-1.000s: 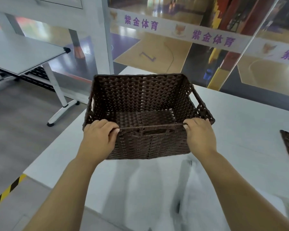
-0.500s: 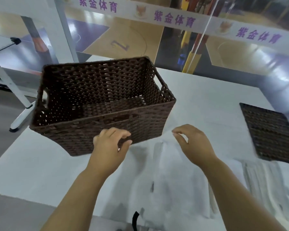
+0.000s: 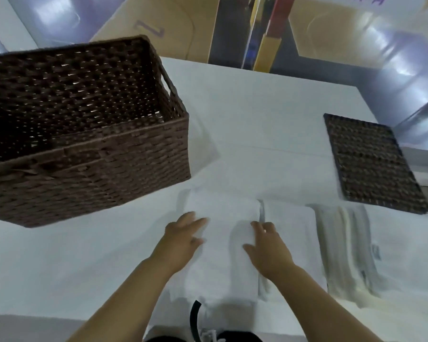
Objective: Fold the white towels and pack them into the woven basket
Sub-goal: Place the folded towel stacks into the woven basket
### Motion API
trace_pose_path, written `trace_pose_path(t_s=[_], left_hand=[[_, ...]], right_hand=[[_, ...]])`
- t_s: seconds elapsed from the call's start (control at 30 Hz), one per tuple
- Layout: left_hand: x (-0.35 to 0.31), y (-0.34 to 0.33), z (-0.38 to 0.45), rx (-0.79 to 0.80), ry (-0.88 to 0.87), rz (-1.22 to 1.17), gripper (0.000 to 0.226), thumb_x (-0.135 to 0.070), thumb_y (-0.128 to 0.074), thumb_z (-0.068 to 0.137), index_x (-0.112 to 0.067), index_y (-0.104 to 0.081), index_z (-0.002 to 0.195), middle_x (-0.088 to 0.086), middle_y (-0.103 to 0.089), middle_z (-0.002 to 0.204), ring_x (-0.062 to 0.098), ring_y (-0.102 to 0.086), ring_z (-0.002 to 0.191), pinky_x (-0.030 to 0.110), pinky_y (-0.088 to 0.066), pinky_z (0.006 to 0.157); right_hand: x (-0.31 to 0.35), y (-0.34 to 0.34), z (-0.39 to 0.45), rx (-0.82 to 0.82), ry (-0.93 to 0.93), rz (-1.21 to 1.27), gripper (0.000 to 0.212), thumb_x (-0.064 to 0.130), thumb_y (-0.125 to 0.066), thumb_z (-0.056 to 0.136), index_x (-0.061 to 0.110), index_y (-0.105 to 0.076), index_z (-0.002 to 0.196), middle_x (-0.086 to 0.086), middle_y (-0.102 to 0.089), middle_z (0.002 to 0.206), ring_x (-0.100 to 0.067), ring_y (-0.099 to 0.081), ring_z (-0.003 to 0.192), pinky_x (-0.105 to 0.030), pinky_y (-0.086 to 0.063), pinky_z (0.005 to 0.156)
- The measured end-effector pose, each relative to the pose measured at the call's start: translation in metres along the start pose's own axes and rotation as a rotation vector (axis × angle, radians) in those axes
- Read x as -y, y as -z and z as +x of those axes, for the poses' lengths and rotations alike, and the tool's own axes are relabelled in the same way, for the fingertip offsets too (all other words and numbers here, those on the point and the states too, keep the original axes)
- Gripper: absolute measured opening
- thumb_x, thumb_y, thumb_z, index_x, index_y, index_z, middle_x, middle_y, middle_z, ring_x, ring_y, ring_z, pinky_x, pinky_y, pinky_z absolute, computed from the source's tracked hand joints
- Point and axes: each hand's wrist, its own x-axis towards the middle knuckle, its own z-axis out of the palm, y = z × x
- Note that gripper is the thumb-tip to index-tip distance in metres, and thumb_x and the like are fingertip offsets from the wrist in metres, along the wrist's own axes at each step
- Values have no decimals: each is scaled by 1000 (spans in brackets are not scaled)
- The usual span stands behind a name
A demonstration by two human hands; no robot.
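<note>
Both hands had let go of the woven basket (image 3: 84,134) and come down onto a white towel (image 3: 223,245) at the desk's (image 3: 257,114) near edge: left hand (image 3: 183,240) and right hand (image 3: 265,248) lay flat, fingers loosely spread, gripping nothing. The basket stood empty toward the left edge, so folding looked ready to start.

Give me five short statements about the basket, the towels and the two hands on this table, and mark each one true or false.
1. The woven basket has no towels in it. True.
2. The left hand grips the basket's rim. False: it lies open over the white towel, clear of the basket.
3. The right hand is over the same towel. True.
4. The flat woven lid sits on top of the basket. False: it lies on the table, on the right.
5. A stack of folded towels lies left of the basket. False: it lies right of the hands.
</note>
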Motion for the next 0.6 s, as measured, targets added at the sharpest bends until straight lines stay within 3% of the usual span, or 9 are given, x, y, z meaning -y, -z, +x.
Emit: trace_pose_path(t_s=[0.1, 0.17, 0.23, 0.3, 0.37, 0.47, 0.53, 0.6], left_hand=[[-2, -11, 1, 8, 42, 151, 47, -27, -45, 98, -36, -33, 143, -12, -10, 156, 24, -17, 136, 24, -17, 112], [3, -12, -2, -33, 58, 201, 47, -29, -46, 97, -36, -36, 141, -12, -15, 155, 25, -23, 133, 24, -20, 109], [11, -9, -10, -69, 101, 212, 46, -30, -49, 95, -38, -40, 139, -12, -22, 152, 23, -28, 129, 24, -24, 107], [19, -5, -22, -112, 151, 237, 46, -31, -51, 92, -38, -42, 137, -12, -29, 148, 23, -28, 128, 26, -27, 106], [25, -3, -31, -137, 180, 282, 48, -33, -53, 91, -36, -42, 137, -11, -33, 147, 24, -26, 129, 28, -25, 108], [28, -4, -36, -111, 207, 276, 50, -34, -50, 93, -33, -36, 141, -9, -29, 150, 23, -23, 133, 27, -18, 111], [27, -6, -35, -104, 196, 293, 50, -33, -48, 94, -30, -34, 142, -7, -26, 152, 22, -24, 134, 26, -16, 112], [25, -7, -34, -108, 211, 295, 50, -31, -46, 96, -29, -32, 144, -6, -24, 153, 23, -23, 135, 26, -15, 111]], right_hand=[[2, -9, 7, 31, 55, -45, 51, 34, -52, 95, 16, -31, 137, -14, -22, 146, -28, -50, 116, -35, -46, 92], [6, -12, 13, 47, 102, -66, 51, 33, -53, 95, 16, -31, 137, -13, -19, 147, -28, -46, 122, -34, -47, 91], [11, -15, 19, 60, 170, -83, 55, 34, -53, 95, 18, -27, 142, -10, -21, 146, -28, -38, 129, -36, -44, 99], [17, -18, 22, 55, 234, -93, 60, 36, -52, 94, 25, -21, 145, -4, -19, 149, -25, -35, 132, -37, -36, 106], [22, -22, 22, 84, 237, -14, 63, 34, -50, 95, 33, -14, 147, 2, -13, 151, -21, -30, 133, -34, -35, 104], [21, -32, 17, 111, 190, 103, 67, 34, -47, 97, 41, -4, 147, -1, -13, 150, -24, -23, 135, -35, -30, 107], [19, -35, 16, 122, 171, 140, 67, 36, -46, 97, 46, -1, 146, -4, -19, 148, -26, -26, 133, -36, -30, 107], [18, -34, 16, 155, 155, 219, 66, 35, -48, 96, 48, -5, 145, -2, -23, 145, -22, -40, 123, -26, -38, 96]])
